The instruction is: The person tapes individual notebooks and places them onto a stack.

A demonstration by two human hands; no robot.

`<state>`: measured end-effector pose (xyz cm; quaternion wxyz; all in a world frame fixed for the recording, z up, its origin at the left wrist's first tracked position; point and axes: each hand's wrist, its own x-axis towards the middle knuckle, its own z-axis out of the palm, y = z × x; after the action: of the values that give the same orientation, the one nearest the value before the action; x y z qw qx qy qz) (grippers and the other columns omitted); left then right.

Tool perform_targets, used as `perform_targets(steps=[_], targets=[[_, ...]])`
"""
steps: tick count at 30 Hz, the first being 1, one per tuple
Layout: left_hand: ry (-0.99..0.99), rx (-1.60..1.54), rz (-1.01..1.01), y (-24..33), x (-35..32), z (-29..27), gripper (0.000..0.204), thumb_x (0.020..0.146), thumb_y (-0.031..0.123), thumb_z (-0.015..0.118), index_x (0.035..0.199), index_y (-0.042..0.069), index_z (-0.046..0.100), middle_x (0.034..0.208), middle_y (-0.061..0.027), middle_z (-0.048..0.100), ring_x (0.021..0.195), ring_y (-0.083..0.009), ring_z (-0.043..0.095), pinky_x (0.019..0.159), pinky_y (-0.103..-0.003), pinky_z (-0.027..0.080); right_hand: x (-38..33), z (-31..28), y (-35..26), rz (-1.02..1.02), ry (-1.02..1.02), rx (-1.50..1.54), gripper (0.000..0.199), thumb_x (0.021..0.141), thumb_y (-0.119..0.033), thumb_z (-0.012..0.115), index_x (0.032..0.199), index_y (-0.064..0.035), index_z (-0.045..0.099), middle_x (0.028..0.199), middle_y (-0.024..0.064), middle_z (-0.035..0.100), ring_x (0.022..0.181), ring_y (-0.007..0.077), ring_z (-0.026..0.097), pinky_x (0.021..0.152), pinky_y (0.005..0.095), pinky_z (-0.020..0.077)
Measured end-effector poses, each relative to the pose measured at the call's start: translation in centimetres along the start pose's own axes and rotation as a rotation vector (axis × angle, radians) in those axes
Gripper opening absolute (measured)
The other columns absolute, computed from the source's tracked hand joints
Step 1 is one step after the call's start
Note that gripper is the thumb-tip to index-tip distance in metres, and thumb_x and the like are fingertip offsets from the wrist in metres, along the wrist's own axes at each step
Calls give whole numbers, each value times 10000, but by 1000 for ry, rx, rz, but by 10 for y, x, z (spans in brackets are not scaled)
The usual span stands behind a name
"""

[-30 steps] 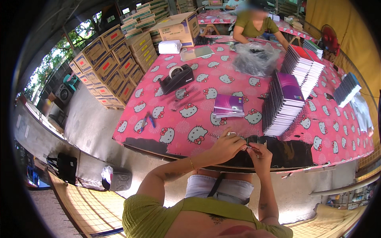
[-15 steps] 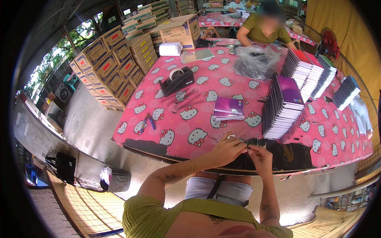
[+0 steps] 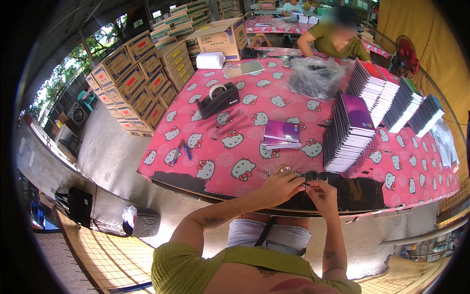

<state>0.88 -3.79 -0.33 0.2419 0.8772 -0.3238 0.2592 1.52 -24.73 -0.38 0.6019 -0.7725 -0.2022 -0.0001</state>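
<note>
A ribbed, short-sleeved olive-green top (image 3: 178,267) is worn with pale shorts (image 3: 245,233) and a thin gold bracelet (image 3: 237,207).

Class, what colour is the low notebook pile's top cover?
The top cover is purple; best seen in the head view.

My camera has a tape dispenser (image 3: 219,102) ten o'clock from the notebook pile (image 3: 282,132), bag (image 3: 316,78) at one, pliers (image 3: 187,150) at nine.

The small dark piece (image 3: 307,185) at my fingers (image 3: 295,180) is too tiny to tell metal from plastic. A smooth pink printed sheet covers the surface (image 3: 318,117). To my right, glossy purple notebooks (image 3: 356,111) with paper pages; far, a crinkled plastic bag (image 3: 316,78); far left, matt cardboard boxes (image 3: 129,81).
</note>
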Motion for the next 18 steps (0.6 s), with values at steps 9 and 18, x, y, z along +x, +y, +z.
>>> perform_targets(steps=[9, 18], targets=[[-21, 8, 19, -1, 0, 0, 185, 921, 251, 670, 1033, 103, 666, 956, -57, 669, 906, -253, 650, 940, -441, 443, 7, -17, 17, 103, -123, 120, 156, 929, -73, 692, 1024, 47, 720, 837, 38, 702, 781, 59, 616, 686, 223, 509], [-50, -15, 14, -3, -2, -2, 211, 919, 243, 670, 1072, 99, 655, 973, -61, 665, 918, -262, 649, 907, -421, 467, 17, -15, 24, 1, -155, 128, 51, 854, 13, 681, 896, 38, 668, 803, 42, 672, 756, 65, 621, 636, 236, 497]])
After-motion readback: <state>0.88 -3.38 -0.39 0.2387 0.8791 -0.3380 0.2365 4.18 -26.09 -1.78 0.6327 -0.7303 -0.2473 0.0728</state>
